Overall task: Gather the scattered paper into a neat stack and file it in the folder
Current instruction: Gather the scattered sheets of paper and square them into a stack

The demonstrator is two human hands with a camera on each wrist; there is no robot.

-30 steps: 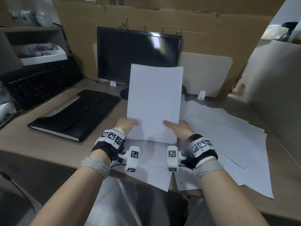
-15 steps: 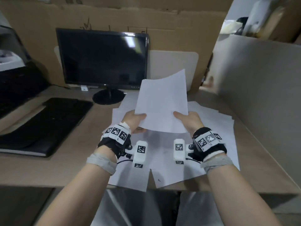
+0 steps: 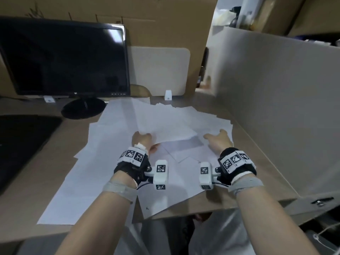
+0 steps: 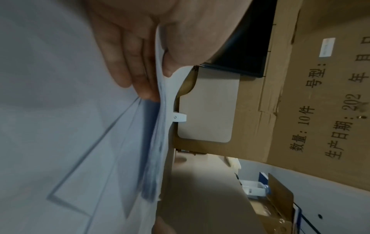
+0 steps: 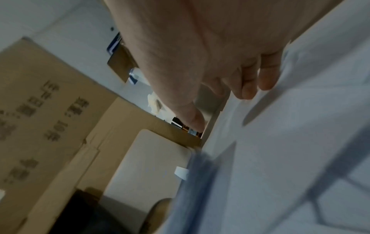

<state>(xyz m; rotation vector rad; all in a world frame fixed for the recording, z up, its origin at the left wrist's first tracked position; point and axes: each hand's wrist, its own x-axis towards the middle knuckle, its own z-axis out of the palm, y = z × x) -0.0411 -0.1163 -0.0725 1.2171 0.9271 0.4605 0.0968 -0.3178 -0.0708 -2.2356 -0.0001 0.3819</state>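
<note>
Desk littered with loose sheets; my left hand pinches the gathered stack at twelve o'clock, my right hand flat and relaxed at two o'clock, reaching for more.

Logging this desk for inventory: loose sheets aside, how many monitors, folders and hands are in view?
Monitor: 1
Black folder: 1
Hands: 2 (left hand pinching a paper bundle, right hand on loose sheets)
Total: 4

Dark monitor on desk; cardboard boxes behind.
</note>
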